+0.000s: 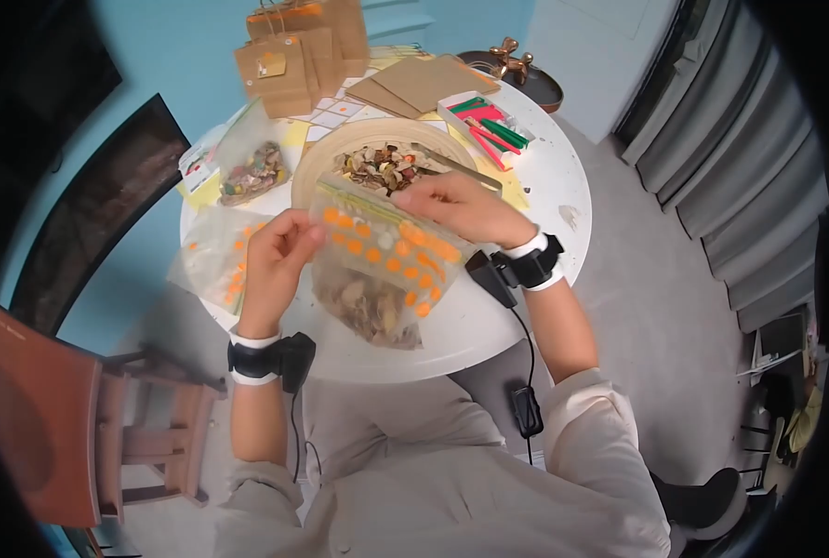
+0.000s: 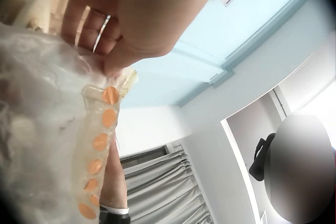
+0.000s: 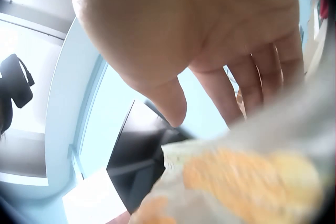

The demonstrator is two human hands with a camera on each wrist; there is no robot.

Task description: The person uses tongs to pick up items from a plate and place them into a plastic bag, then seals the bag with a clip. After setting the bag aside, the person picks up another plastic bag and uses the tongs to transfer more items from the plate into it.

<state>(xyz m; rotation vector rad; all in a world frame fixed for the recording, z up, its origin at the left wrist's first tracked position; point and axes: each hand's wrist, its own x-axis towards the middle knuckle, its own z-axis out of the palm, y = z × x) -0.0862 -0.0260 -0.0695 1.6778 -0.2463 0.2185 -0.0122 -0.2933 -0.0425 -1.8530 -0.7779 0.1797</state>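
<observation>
A clear zip bag (image 1: 363,307) with rows of orange dots and dried brown pieces in its lower part hangs over the near table edge. The left hand (image 1: 279,265) pinches its upper left corner; in the left wrist view, thumb and fingers of that hand (image 2: 136,14) meet at the bag's edge (image 2: 47,113). At the upper right of the bag is the right hand (image 1: 475,212). The right wrist view shows this hand (image 3: 210,29) with fingers extended behind the dotted plastic (image 3: 252,179) and the thumb apart from them.
Behind the bag, a round tray (image 1: 305,177) holds mixed dried pieces. A filled clear bag (image 1: 256,172) and a flat dotted bag (image 1: 212,260) lie at the left. Paper bags (image 1: 279,74), brown sheets (image 1: 424,82) and a box of red and green items (image 1: 489,126) stand farther back.
</observation>
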